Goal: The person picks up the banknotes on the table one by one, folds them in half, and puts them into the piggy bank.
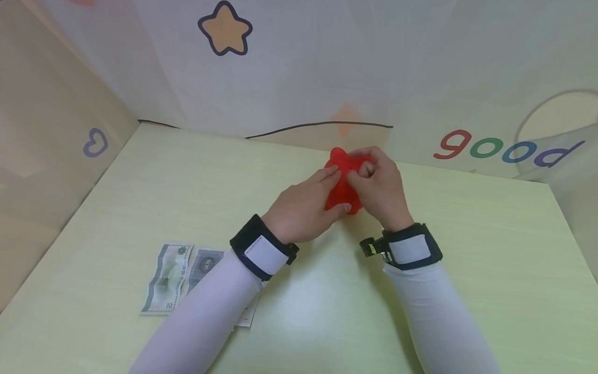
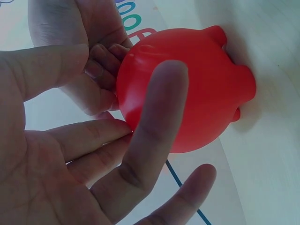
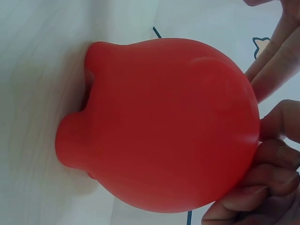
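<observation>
A red piggy bank (image 1: 343,192) stands on its feet towards the back of the table; its rounded body fills much of the right wrist view. My left hand (image 1: 306,208) lies along its left side, fingers fairly straight, with fingertips against its top in the left wrist view. From the right, my right hand (image 1: 380,189) reaches over the top of the bank. Its fingers (image 3: 276,159) are curled close against the red surface, and I cannot tell whether something thin is pinched between them. The bank's top is largely hidden by both hands.
A greenish banknote (image 1: 167,280) lies on the table (image 1: 93,332) at the left front. Beside it, a greyish banknote (image 1: 204,262) is partly covered by my left forearm. A printed backdrop (image 1: 303,67) rises behind the table, close beyond the piggy bank.
</observation>
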### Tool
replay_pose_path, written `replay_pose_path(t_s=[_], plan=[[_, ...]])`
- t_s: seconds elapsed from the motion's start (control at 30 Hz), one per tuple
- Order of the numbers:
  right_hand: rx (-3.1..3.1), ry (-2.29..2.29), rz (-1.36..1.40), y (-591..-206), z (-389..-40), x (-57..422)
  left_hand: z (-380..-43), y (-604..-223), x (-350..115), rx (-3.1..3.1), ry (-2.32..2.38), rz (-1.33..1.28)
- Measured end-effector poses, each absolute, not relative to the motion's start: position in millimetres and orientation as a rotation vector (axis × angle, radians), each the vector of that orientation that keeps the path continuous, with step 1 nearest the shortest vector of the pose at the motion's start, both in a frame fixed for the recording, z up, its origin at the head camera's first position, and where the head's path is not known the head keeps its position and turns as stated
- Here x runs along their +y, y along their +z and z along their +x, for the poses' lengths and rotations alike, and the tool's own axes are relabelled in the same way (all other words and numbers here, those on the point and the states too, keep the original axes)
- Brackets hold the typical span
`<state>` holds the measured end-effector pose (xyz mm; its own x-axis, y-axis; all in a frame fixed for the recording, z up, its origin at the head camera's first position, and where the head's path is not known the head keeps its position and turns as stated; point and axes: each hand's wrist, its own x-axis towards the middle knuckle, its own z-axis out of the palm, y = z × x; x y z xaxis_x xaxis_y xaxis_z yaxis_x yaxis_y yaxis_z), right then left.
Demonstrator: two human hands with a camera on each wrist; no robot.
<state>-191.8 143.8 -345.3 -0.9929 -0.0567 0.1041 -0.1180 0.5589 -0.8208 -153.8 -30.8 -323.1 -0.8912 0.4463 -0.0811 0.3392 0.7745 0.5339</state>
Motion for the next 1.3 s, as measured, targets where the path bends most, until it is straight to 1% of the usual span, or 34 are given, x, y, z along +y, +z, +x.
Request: replay_pose_path(t_s=[1.03,1.3], plan=[[-2.701,1.435,0.171,-348.3,-192.0,147.5,-153.8,-323.0,-28.0,2.758,0.782,0.617],[-2.705,1.445,0.180,-344.1,-190.0,145.5,-153.5,-320.4,-29.2,2.743,0.803,0.606]])
